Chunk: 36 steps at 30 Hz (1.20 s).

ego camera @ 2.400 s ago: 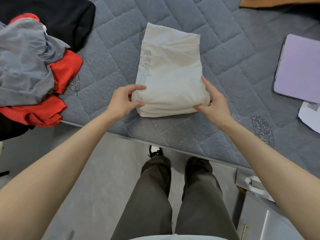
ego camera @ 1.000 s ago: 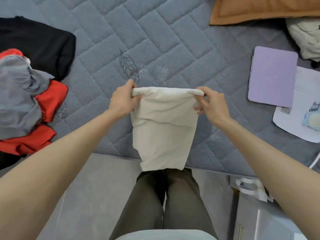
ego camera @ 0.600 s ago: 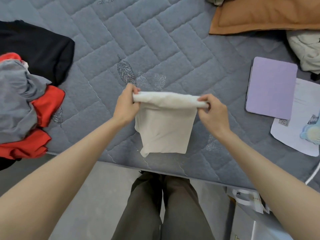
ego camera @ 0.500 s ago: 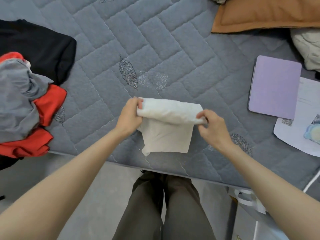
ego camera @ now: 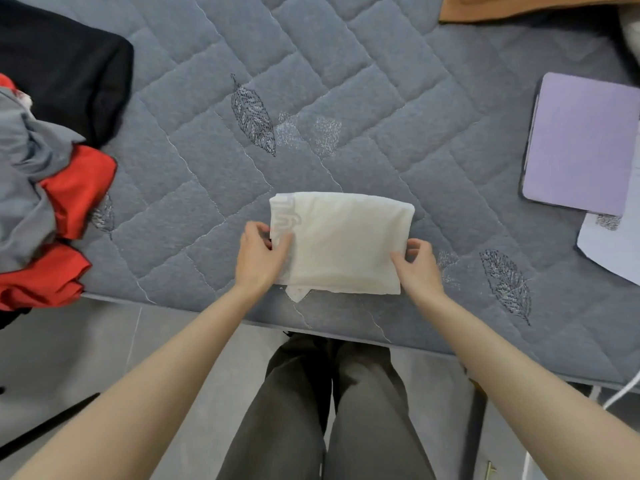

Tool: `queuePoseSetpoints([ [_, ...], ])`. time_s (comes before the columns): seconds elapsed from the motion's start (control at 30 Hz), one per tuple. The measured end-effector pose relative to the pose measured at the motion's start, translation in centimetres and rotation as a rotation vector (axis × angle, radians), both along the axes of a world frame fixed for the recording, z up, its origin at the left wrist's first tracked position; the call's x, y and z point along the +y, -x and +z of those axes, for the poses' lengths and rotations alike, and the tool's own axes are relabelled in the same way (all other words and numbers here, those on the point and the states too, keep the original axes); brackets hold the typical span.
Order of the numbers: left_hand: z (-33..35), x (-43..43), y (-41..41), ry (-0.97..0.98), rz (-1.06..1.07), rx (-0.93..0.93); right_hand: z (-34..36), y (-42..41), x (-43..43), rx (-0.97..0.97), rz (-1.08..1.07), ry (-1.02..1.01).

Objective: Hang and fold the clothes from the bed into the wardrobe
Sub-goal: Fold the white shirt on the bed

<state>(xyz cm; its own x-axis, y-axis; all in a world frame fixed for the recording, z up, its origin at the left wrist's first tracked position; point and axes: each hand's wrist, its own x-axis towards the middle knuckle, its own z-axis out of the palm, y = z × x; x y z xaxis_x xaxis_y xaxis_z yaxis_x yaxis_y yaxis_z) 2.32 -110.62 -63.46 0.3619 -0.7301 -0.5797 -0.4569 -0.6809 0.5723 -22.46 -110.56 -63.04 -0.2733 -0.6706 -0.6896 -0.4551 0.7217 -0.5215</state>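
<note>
A cream garment [ego camera: 346, 244] lies folded into a compact rectangle on the grey quilted bed [ego camera: 346, 98], close to the front edge. A small corner of fabric pokes out under its near left side. My left hand [ego camera: 259, 258] pinches the garment's left edge, thumb on top. At the near right corner, my right hand [ego camera: 417, 268] holds the fabric with curled fingers. At the bed's left end, unfolded clothes are piled: a grey piece [ego camera: 24, 174], a red one [ego camera: 76, 188] and a black one [ego camera: 62, 64]. No wardrobe is in view.
A purple tablet case [ego camera: 581, 143] and a white paper sheet [ego camera: 613, 247] lie on the right of the bed. An orange pillow [ego camera: 519, 8] sits at the far right. I stand on the grey floor [ego camera: 104, 358] against the bed's edge. A white cable [ego camera: 623, 389] hangs at right.
Both hands lifted the cream garment off the bed, folded its top half over, and laid it back down as a shorter rectangle near the front edge.
</note>
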Motion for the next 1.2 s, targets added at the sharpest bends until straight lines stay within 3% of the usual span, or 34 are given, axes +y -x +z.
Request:
queuePoseSetpoints([
  [0.13,-1.8,-1.5,1.0,-0.078,0.1,0.018,-2.3,-1.5,-1.6,0.025,-0.088,-0.099],
  [0.27,-2.3,-0.6,1.5,0.031,0.06,0.011,-2.6,-1.4,-0.8,0.118,0.003,0.129],
  [0.4,-2.8,0.7,2.3,0.016,0.003,-0.096,-3.2,-1.0,1.1,0.214,0.11,0.115],
  [0.5,-2.4,0.5,3.5,0.369,-0.041,-0.289,-3.3,-1.3,1.0,0.421,0.072,0.382],
  [0.6,-3.0,0.0,5.0,0.566,-0.471,-0.457,-3.2,-2.4,-0.9,0.489,0.235,0.592],
  [0.7,-5.0,-0.1,5.7,0.459,-0.658,-0.489,-5.0,-4.4,-2.1,0.482,0.619,0.51],
  [0.77,-6.6,-0.2,5.3,0.366,-0.684,-0.551,-6.9,-4.9,-2.0,0.481,0.736,0.423],
  [1.03,-9.0,-0.4,4.7,0.344,-0.55,-0.411,-9.9,-4.1,-1.3,0.537,0.706,0.47],
  [1.2,-7.2,-0.4,4.1,0.263,-0.357,-0.274,-8.7,-4.3,0.0,0.617,0.488,0.258],
])
